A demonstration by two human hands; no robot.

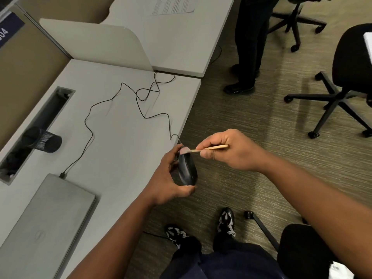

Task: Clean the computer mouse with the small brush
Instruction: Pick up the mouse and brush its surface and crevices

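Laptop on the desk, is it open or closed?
Closed: the laptop lies flat on the desk, lid down, no screen or keys showing.

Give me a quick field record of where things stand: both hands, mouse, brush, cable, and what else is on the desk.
left hand: grips the mouse, held off the desk edge
right hand: pinches the brush handle
mouse: black, raised above the floor beside the desk
brush: wooden handle, pale bristles touching the mouse's cable end
cable: loops across the desk to the laptop
laptop: closed, grey
other: dark mesh cup lying on its side
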